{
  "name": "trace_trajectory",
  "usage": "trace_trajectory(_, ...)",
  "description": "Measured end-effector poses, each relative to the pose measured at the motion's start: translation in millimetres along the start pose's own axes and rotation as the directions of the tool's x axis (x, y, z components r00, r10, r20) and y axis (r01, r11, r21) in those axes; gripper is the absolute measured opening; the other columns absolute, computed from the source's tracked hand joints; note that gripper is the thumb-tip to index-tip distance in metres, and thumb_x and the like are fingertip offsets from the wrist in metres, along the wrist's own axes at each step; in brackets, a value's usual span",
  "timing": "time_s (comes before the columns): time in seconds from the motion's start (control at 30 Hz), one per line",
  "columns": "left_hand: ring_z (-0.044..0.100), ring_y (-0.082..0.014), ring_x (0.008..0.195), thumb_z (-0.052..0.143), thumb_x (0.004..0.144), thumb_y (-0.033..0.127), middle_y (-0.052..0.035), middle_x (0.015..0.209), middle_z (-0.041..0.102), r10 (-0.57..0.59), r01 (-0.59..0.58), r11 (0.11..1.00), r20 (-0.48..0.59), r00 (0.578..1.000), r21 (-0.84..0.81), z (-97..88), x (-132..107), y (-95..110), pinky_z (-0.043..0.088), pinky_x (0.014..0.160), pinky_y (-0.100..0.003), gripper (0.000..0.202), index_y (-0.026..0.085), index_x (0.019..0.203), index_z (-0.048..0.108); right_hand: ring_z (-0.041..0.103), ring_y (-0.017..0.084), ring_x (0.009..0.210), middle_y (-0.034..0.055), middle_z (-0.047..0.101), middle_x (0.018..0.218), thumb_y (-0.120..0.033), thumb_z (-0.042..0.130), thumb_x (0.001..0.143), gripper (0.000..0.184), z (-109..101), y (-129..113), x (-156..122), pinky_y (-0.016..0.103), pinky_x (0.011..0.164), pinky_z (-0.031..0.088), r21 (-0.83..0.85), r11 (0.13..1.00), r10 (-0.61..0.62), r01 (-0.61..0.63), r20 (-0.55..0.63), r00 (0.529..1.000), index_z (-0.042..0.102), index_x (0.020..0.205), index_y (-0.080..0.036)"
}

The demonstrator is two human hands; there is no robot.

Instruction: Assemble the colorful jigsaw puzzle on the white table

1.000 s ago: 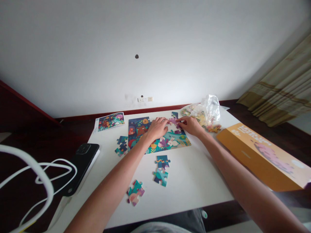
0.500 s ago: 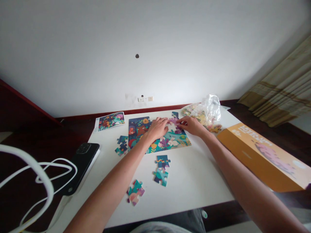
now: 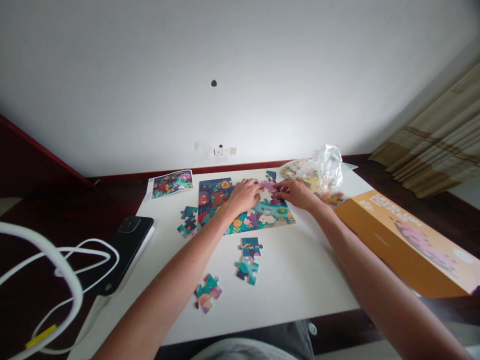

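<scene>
A colourful, partly assembled jigsaw puzzle lies at the far middle of the white table. My left hand rests on the puzzle's centre, fingers spread flat and pressing down. My right hand is at the puzzle's upper right, thumb and forefinger pinched on a purple puzzle piece that lies between both hands' fingertips. Loose pieces lie nearer me: a blue one, a teal one and a teal-pink one. More pieces lie left of the puzzle.
A reference picture lies at the far left corner. A black phone and a white cable lie at the left edge. A clear plastic bag of pieces and an orange box are on the right.
Both hands stay on the puzzle around the purple piece, with only small finger shifts. The view has tilted slightly.
</scene>
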State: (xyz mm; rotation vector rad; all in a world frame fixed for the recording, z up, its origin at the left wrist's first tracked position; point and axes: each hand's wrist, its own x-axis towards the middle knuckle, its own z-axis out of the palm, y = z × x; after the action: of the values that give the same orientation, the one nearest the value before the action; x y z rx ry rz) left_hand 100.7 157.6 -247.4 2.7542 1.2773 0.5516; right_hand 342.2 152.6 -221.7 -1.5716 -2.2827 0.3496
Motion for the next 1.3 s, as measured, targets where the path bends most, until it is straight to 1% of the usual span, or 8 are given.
trace_trajectory(0.2,0.054,-0.0270,0.133,0.054,0.096,0.019,-0.0084,0.145,0.061,-0.006,0.006,1.000,-0.006,1.000,-0.025,-0.1,1,2,0.042,0.116,-0.042,0.041,0.017,0.136,0.060,0.073,0.022,0.088,0.0082,0.079,0.101,-0.034,0.068,0.093,0.034,2,-5,-2,0.030,0.084,0.053,-0.051,0.999,0.002,-0.002,-0.003,1.000,0.075,0.124,-0.021)
trace_trajectory(0.37,0.053,-0.0269,0.134,0.053,0.097,0.018,-0.0050,0.151,0.056,0.007,-0.007,1.000,0.001,1.000,-0.015,-0.2,0,2,0.042,0.116,-0.042,0.047,0.023,0.143,0.057,0.072,0.020,0.081,0.0059,0.079,0.093,-0.040,0.068,0.093,0.031,4,-8,-3,0.028,0.079,0.052,-0.076,0.994,0.075,-0.076,-0.012,0.997,0.078,0.118,-0.024)
trace_trajectory(0.47,0.053,-0.0278,0.132,0.052,0.096,0.016,-0.0029,0.155,0.052,0.003,-0.003,1.000,0.003,1.000,0.000,0.4,0,3,0.043,0.114,-0.043,0.047,0.024,0.141,0.060,0.072,0.022,0.083,0.0085,0.078,0.099,-0.041,0.067,0.094,0.031,2,-14,-6,0.029,0.079,0.052,-0.118,0.987,0.103,-0.107,-0.035,0.994,0.078,0.116,-0.023)
trace_trajectory(0.57,0.054,-0.0285,0.128,0.050,0.097,0.018,-0.0041,0.151,0.056,0.003,-0.003,1.000,0.006,1.000,0.004,-0.5,-1,5,0.044,0.113,-0.045,0.041,0.022,0.135,0.065,0.072,0.022,0.087,0.0108,0.075,0.111,-0.040,0.067,0.094,0.032,0,-18,-8,0.030,0.082,0.052,-0.152,0.986,0.059,-0.067,-0.058,0.997,0.076,0.119,-0.023)
trace_trajectory(0.67,0.055,-0.0288,0.125,0.050,0.097,0.019,-0.0041,0.149,0.057,-0.005,0.005,1.000,0.002,1.000,0.003,-3.0,-2,7,0.045,0.111,-0.045,0.042,0.023,0.136,0.065,0.072,0.021,0.090,0.0097,0.075,0.111,-0.039,0.063,0.097,0.032,0,-19,-8,0.028,0.085,0.051,-0.157,0.987,0.006,-0.011,-0.037,0.999,0.075,0.122,-0.024)
trace_trajectory(0.9,0.053,-0.0290,0.125,0.049,0.098,0.020,-0.0037,0.151,0.055,-0.010,0.010,1.000,0.012,1.000,0.000,-6.0,-4,9,0.046,0.109,-0.045,0.045,0.025,0.140,0.064,0.072,0.023,0.090,0.0118,0.076,0.108,-0.041,0.058,0.100,0.034,3,-20,-7,0.029,0.086,0.051,-0.198,0.979,0.045,-0.052,-0.041,0.998,0.077,0.121,-0.022)
trace_trajectory(1.13,0.052,-0.0293,0.125,0.048,0.099,0.022,-0.0056,0.148,0.057,-0.017,0.017,1.000,0.005,1.000,0.015,-4.7,-4,9,0.046,0.107,-0.045,0.044,0.025,0.141,0.063,0.072,0.024,0.094,0.0116,0.074,0.112,-0.040,0.064,0.096,0.039,1,-14,-7,0.030,0.089,0.051,-0.181,0.983,0.008,-0.003,0.025,1.000,0.074,0.129,-0.023)
trace_trajectory(1.3,0.052,-0.0290,0.126,0.048,0.099,0.022,-0.0055,0.147,0.058,-0.034,0.034,0.999,0.003,0.999,0.014,-4.8,-4,10,0.046,0.108,-0.044,0.043,0.025,0.140,0.062,0.071,0.024,0.097,0.0111,0.073,0.118,-0.034,0.066,0.095,0.038,-1,-11,-7,0.031,0.094,0.051,-0.151,0.989,0.001,0.007,0.053,0.999,0.073,0.130,-0.024)
